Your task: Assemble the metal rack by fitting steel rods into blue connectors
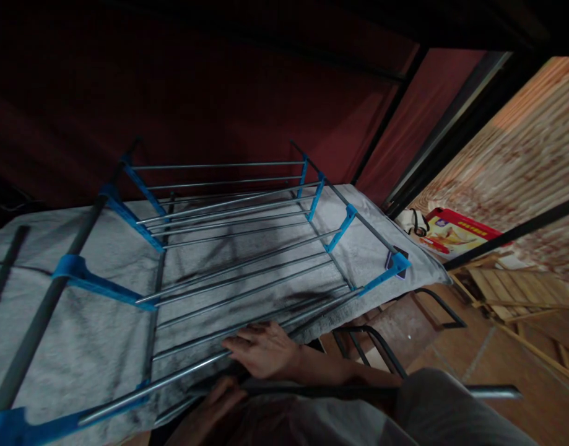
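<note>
A rack of thin grey metal rods and blue plastic brackets (86, 277) lies on a grey cloth (368, 235). My right hand (265, 350) reaches in from the lower right, its fingers curled over a front rod (186, 373) of the rack. Lower down and in shadow, my left hand (214, 406) has bent fingers around a loose grey metal tube (493, 391); the grip is partly hidden. This tube crosses above my lap, and its bare end sticks out to the right.
A phone (398, 260) rests on the cloth beside a right-hand bracket. Black metal chair frames (381, 341) stand below the cloth's edge. Farther right are a red and yellow box (460, 232) and a wooden slatted piece (521, 291). A dark red panel (219, 93) rises behind.
</note>
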Available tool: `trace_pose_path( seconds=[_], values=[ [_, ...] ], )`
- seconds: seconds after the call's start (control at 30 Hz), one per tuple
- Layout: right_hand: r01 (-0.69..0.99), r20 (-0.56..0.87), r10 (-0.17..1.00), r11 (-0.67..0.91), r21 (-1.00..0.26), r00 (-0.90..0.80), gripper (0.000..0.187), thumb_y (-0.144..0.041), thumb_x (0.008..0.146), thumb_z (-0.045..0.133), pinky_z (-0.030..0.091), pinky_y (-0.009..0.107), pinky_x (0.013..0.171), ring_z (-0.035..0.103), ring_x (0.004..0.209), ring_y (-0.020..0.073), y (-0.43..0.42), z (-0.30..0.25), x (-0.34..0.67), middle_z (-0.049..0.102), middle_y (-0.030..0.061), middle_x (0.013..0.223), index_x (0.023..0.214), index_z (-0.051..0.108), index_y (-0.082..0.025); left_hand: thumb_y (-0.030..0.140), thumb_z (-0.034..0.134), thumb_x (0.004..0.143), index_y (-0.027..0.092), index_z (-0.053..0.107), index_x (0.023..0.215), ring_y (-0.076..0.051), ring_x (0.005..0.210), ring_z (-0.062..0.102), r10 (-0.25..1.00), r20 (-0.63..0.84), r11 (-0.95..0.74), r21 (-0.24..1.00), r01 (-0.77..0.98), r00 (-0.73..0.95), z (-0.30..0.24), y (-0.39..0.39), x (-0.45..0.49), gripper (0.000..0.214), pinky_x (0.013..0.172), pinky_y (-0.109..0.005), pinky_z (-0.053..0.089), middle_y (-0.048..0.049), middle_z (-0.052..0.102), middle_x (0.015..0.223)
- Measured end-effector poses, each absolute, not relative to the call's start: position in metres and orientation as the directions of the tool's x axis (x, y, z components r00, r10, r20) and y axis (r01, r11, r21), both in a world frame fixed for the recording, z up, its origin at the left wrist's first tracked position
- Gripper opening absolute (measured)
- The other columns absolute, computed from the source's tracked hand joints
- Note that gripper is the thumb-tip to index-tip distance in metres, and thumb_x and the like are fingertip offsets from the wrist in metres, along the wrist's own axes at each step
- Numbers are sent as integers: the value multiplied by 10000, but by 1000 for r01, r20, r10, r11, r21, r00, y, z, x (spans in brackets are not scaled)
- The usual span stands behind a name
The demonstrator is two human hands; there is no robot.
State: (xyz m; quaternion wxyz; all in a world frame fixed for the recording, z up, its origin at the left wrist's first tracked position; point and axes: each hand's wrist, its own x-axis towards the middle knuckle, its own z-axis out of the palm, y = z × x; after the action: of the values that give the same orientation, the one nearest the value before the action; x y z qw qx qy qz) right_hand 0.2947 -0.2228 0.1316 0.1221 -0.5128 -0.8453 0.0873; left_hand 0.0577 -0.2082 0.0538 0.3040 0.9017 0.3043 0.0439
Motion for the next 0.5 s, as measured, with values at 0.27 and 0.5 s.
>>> trace_pose_path(
  seconds=[0.27, 0.5],
  values=[
    [804, 38, 861, 488, -340, -506, 349, -406, 1071, 367, 528, 247, 712, 669, 993, 153, -211, 124, 305, 695, 35, 1183, 1334, 535, -248, 253, 492, 896, 285, 753, 1061, -240, 1071, 700, 455, -217, -666, 561, 492, 864, 62, -204, 104, 311, 935, -340, 584, -52, 752, 1135],
    [645, -64, 726, 562, -518, -684, 461, -376, 1065, 418, 451, 297, 1053, 560, 1287, 190, -188, 127, 334, 597, 108, 1409, 1481, 473, -188, 339, 442, 971, 302, 717, 1170, -201, 1065, 722, 583, -52, -596, 651, 471, 810, 61, -199, 59, 341, 927, -259, 593, -8, 756, 1167]
  ],
)
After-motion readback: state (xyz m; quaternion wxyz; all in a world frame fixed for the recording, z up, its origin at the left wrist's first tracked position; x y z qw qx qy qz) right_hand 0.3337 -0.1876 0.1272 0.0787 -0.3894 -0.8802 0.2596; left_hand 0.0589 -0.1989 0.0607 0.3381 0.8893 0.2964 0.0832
